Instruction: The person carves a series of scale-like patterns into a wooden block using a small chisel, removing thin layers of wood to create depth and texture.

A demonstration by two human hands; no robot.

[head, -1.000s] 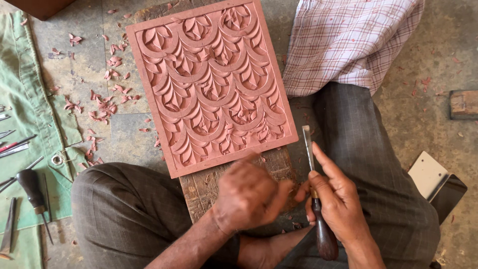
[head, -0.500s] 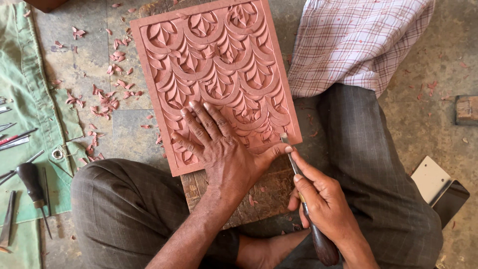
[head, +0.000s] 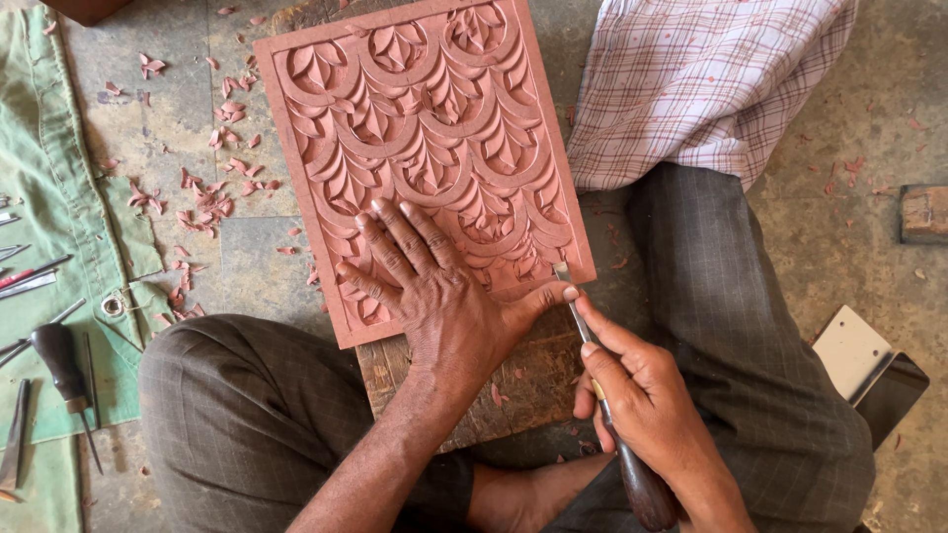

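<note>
**Carving the near right corner of the panel**

Pressing your left hand (head: 434,286) flat on the near part of the reddish carved panel (head: 425,158), you have the fingers spread over the relief and the thumb reaching right to touch the blade of the chisel (head: 592,365). That hand is open and grips nothing; it only weighs the panel down and steadies the steel. Your right hand (head: 642,405) has its grip closed around the chisel, fingers wrapped on the shank just above the dark wooden handle (head: 647,489), with the tip set at the panel's near right corner.

The panel lies tilted on a rough wooden block (head: 513,385) between your knees, its far end toward the top of the view. Judging by the surface, the work looks well advanced: rows of scalloped arches with leaf shapes cover nearly the whole face inside a plain raised border, and the cuts read clean and deep. What seems left is trimming around the near right edge, where the blade sits; the area under your left palm is hidden, so you cannot tell how finished it is.

Reddish chips (head: 202,202) are scattered on the stone floor (head: 148,118) to the left of the panel. Farther left, a green cloth (head: 59,197) carries spare tools (head: 59,360). A checked cloth (head: 711,79) lies at the far right.
</note>
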